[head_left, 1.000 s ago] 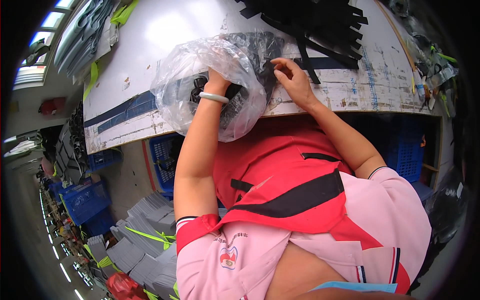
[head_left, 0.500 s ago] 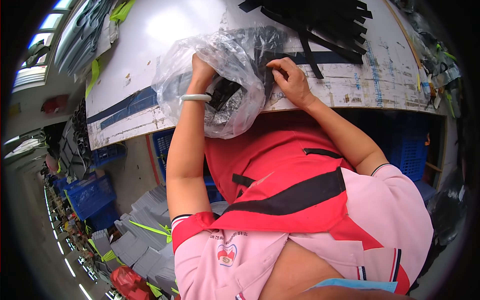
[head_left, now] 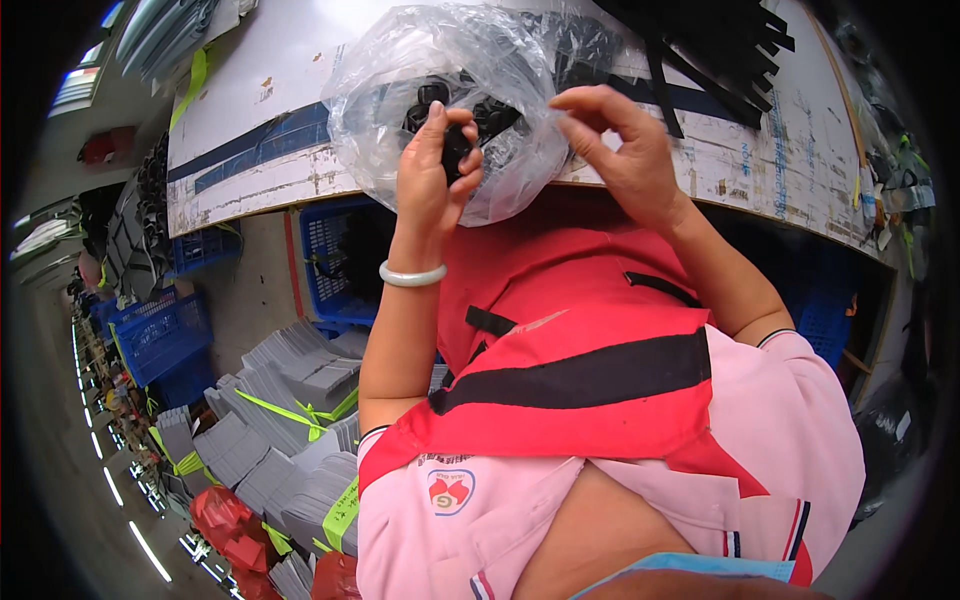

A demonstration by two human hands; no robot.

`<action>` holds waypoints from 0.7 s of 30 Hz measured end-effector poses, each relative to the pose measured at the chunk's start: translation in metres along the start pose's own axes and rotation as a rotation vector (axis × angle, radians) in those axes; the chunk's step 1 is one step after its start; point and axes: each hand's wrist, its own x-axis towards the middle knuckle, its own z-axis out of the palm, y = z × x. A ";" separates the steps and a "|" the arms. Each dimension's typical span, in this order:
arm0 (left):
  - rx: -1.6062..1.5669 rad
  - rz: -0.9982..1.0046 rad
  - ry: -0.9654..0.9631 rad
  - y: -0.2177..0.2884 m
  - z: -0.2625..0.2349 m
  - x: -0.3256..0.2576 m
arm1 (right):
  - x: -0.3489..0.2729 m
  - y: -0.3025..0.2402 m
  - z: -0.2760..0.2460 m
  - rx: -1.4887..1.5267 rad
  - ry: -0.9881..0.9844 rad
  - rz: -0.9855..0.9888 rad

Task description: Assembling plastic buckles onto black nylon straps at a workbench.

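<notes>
From my remote seat I am looking into what appears to be a factory workshop: a wide white worktable with a scuffed, worn edge [head_left: 265,55] is bearing a heap of long black strips [head_left: 705,35], stacks of flat grey sheets [head_left: 265,480] bound with bright yellow-green ties [head_left: 342,515] are crowding the floor side, blue latticed plastic crates [head_left: 160,335] are standing beyond, and rows of white tube lights [head_left: 150,552] are stretching away.

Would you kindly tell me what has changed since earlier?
The left hand has come out of the plastic bag toward the red apron and now holds a small black piece. The right hand stays by the bag's edge; the black strips still lie on the table.
</notes>
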 end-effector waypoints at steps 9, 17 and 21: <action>0.078 0.030 0.036 -0.021 0.033 -0.028 | 0.003 0.005 0.013 0.338 -0.362 0.402; -0.001 -0.448 -0.251 -0.044 0.013 -0.049 | -0.003 0.022 -0.013 0.159 -0.530 -0.220; -0.094 -0.508 -0.344 -0.059 0.016 -0.049 | -0.010 0.016 -0.029 0.138 -0.619 -0.092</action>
